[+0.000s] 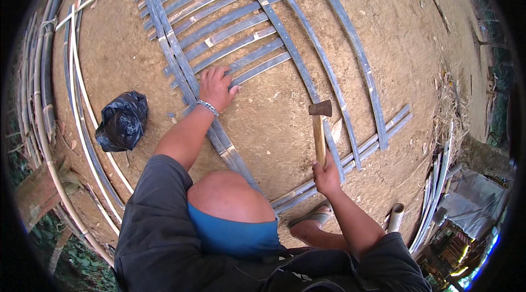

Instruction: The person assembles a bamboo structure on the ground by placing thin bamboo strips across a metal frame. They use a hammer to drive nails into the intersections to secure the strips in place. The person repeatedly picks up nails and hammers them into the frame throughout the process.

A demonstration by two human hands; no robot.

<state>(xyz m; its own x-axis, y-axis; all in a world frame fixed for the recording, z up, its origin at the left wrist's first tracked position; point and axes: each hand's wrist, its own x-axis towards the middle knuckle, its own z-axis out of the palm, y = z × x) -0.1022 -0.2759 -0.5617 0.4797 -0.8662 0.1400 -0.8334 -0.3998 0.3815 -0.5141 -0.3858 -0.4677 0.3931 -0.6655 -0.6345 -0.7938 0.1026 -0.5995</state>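
Head view: the left hand (217, 88) lies palm down, fingers partly curled, over the near part of a blue-grey slatted bamboo lattice (300, 67); whether it grips a slat or only presses on it cannot be told. The crosswise slats spread ahead of this hand and to its right, two of them reaching out from just beside its thumb, while a long paired strip passes beneath it. The right hand (327, 176) is closed around the pale wooden handle of a hammer with a dark, rusty metal head (319, 133), the head pointing away ahead of that hand. Behind the hammer, one long strip runs down close to the right hand, and two more long strips lie to that hand's right. Left of the left hand, well apart, a crumpled black plastic bag (124, 121) sits on bare brown soil (263, 122).
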